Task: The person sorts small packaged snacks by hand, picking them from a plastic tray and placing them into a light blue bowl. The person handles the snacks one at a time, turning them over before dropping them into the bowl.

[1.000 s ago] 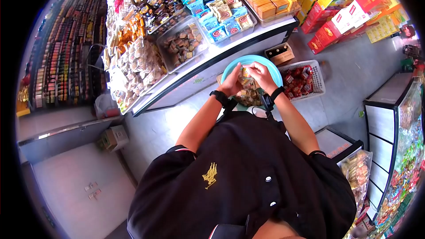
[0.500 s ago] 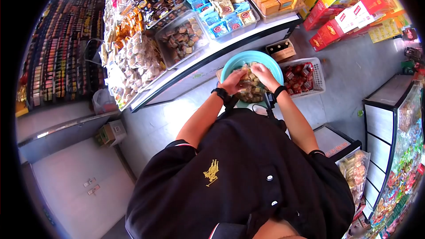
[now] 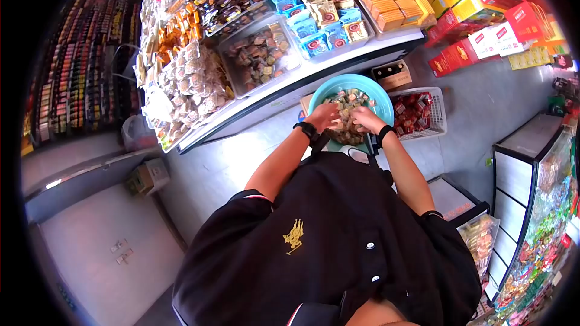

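A light-blue plastic basin [image 3: 383, 98] sits low in front of me, with many small wrapped pieces [image 3: 350, 98] in it, probably sweets. Over the left side of the basin is my left hand [image 3: 325, 116], its fingers stretched out and touching the pieces. My right hand [image 3: 366, 119] reaches in from the other side, fingers apart and pointing toward the middle of the heap. The two hands are close together but separate. Some fingertips are lost among the wrappers, and I make out no piece held in either hand.
Beyond the basin runs a display counter [image 3: 326, 65] with a clear bin of similar wrapped pieces [image 3: 260, 54]. Right of the basin stand a white basket [image 3: 440, 111] of red packets and a small carton [image 3: 393, 75]. A shelf unit [image 3: 513, 184] stands at right.
Both hands have come down onto the pieces, the right one lower and nearer to me. Their fingers look more spread. The view has shifted slightly.
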Demonstrator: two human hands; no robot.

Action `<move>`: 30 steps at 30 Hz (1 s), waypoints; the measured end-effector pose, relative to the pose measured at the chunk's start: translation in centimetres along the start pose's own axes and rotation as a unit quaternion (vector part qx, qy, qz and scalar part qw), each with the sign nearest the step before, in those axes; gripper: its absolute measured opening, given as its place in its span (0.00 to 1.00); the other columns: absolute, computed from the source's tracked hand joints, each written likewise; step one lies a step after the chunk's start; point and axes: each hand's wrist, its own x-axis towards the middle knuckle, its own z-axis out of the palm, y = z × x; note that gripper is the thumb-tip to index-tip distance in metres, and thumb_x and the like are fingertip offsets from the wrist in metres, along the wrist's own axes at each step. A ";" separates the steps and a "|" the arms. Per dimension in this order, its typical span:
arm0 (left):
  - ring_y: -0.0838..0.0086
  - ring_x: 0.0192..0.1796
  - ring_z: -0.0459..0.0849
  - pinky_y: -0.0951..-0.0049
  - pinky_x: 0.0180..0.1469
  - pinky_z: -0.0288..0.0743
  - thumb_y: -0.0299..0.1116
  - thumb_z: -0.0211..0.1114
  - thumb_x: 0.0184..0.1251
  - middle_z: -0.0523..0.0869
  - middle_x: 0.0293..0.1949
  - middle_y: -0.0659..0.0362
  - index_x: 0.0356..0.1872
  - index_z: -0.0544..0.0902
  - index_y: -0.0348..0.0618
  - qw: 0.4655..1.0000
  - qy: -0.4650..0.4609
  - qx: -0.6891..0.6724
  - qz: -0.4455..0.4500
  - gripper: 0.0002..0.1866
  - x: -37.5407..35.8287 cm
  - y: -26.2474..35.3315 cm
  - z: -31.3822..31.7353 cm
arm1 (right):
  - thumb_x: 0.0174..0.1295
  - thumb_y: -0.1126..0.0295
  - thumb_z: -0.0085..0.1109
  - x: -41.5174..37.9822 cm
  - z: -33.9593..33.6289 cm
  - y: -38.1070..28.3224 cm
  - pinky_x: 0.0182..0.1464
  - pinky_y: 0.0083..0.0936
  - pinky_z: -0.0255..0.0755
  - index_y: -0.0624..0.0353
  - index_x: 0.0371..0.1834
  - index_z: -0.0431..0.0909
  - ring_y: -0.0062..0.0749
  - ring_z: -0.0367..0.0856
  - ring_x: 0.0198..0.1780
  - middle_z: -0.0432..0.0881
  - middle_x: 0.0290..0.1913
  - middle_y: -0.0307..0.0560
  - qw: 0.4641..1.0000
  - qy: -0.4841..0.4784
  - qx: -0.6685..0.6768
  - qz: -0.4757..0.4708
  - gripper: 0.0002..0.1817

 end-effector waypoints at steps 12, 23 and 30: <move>0.69 0.44 0.82 0.71 0.51 0.75 0.23 0.55 0.65 0.84 0.42 0.55 0.47 0.79 0.34 0.870 0.468 0.008 0.156 0.11 -4.1 10.3 -16.3 | 0.73 0.56 0.53 13.4 8.9 -16.8 0.53 0.27 0.76 0.60 0.55 0.77 0.31 0.82 0.52 0.83 0.52 0.44 0.985 -0.057 0.022 -0.161 0.19; 0.51 0.56 0.83 0.63 0.56 0.75 0.33 0.69 0.53 0.84 0.51 0.40 0.58 0.72 0.29 0.857 0.516 -0.007 -0.002 0.31 -1.1 9.3 -30.7 | 0.67 0.63 0.58 32.6 20.0 -22.7 0.61 0.30 0.68 0.64 0.65 0.69 0.38 0.76 0.60 0.78 0.59 0.52 0.981 -0.027 -0.150 -0.118 0.26; 0.52 0.53 0.83 0.61 0.56 0.74 0.28 0.62 0.60 0.85 0.48 0.43 0.50 0.77 0.31 0.847 0.529 0.040 0.032 0.18 0.4 8.1 -32.2 | 0.60 0.65 0.63 37.2 22.7 -20.0 0.57 0.32 0.72 0.63 0.65 0.65 0.38 0.76 0.59 0.76 0.59 0.52 0.994 0.033 -0.081 -0.072 0.30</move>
